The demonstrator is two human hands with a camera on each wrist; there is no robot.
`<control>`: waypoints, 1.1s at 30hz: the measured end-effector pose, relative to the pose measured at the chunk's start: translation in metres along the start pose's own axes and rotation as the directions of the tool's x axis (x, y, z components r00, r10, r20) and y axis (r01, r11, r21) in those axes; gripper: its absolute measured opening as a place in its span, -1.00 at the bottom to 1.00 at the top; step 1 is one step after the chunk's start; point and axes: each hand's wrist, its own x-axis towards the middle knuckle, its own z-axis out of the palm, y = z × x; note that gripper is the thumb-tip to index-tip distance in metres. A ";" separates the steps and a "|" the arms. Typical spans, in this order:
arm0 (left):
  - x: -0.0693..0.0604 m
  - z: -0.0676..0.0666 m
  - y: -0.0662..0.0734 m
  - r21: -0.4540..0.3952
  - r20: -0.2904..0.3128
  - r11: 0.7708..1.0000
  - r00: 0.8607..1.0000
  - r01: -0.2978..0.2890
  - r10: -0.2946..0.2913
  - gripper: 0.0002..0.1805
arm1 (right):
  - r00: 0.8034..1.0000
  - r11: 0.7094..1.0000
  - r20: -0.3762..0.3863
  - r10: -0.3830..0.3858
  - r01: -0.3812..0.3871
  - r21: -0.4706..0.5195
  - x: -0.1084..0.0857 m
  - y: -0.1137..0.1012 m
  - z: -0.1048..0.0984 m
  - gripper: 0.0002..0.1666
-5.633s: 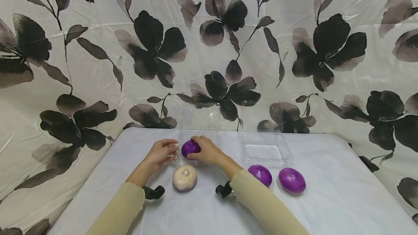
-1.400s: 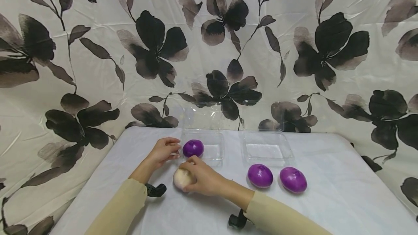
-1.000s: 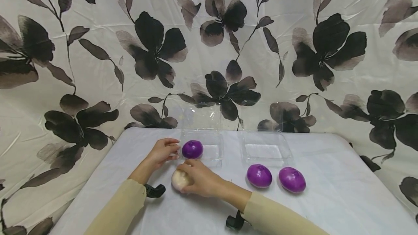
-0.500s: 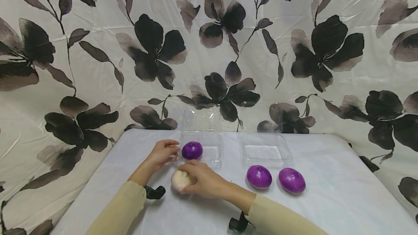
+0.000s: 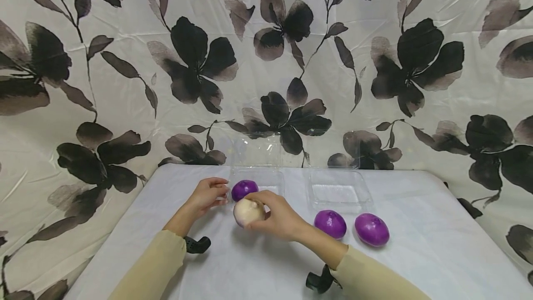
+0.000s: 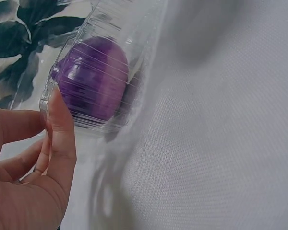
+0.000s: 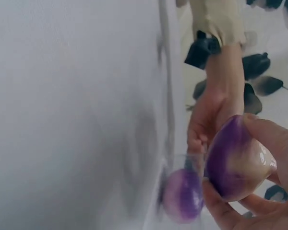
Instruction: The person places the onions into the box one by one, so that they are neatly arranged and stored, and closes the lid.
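My right hand grips a purple onion with its cream-coloured end up, raised above the table in front of the left clear plastic clamshell box. In the right wrist view, thumb and fingers curl round this onion. A second purple onion sits inside the left clear plastic clamshell box, at its left side. My left hand is at that box's left edge. The left wrist view has its thumb and finger pinching the rim of the clear box.
Another open clear clamshell box stands to the right. In front of it, a purple onion and a further purple onion lie on the white-covered table. A flowered cloth hangs behind.
My right hand let go of the onion in the left box, took hold of the pale-ended onion on the table, and has now lifted it up and rightward. The left hand stays at the box edge.
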 end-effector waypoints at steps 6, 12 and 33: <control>-0.003 0.000 0.002 -0.002 0.013 1.000 1.000 -0.005 0.006 -0.55 | 0.997 0.999 -0.062 0.044 -0.045 -0.009 0.001 0.002 -0.015 -0.27; -0.004 0.000 0.005 -0.014 0.023 1.000 1.000 -0.003 0.003 -0.54 | 0.987 0.997 -0.156 0.036 -0.047 -0.068 0.007 0.008 -0.026 -0.28; -0.003 -0.003 0.000 -0.077 0.056 0.997 0.998 -0.031 0.035 -0.52 | 0.973 0.952 -0.189 0.133 -0.178 -0.248 0.036 0.031 -0.030 -0.23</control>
